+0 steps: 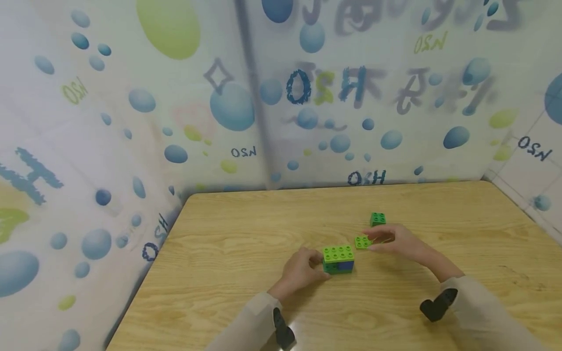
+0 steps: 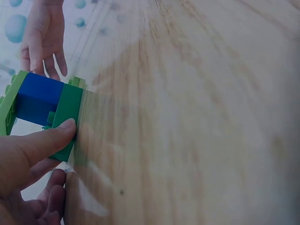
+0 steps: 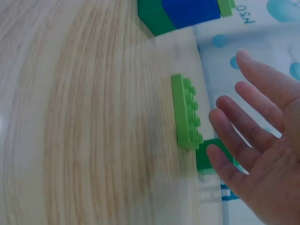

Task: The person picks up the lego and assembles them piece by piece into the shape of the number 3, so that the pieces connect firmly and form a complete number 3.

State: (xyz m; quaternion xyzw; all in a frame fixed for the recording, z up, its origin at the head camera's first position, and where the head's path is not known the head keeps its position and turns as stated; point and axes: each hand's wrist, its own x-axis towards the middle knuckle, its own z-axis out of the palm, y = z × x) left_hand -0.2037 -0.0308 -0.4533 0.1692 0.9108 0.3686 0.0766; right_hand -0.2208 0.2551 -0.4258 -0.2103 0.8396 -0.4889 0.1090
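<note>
- in the head view, how far along is it?
- partly done, i'd judge: the stack of toy bricks [image 1: 338, 258] stands joined on the worktop [image 1: 246, 224], while a loose lime brick [image 1: 362, 242] and a loose dark green brick [image 1: 378, 218] lie apart from it.
- and the hands there?
- the stack is at three o'clock of the left hand [image 1: 303, 268]; the loose lime brick is at nine o'clock of the right hand [image 1: 399, 239].
- the left wrist view?
- the left hand pinches the stack's dark green base [image 2: 69, 104], thumb on its side. a blue brick [image 2: 41, 96] sits between base and lime top [image 2: 12, 98], with a gap beside it, so perhaps that space is left to fill.
- the right wrist view?
- the right hand has its fingers loosely extended, grasping nothing; the loose lime brick lies between nine and ten o'clock of it, near the fingertips, no contact showing.
</note>
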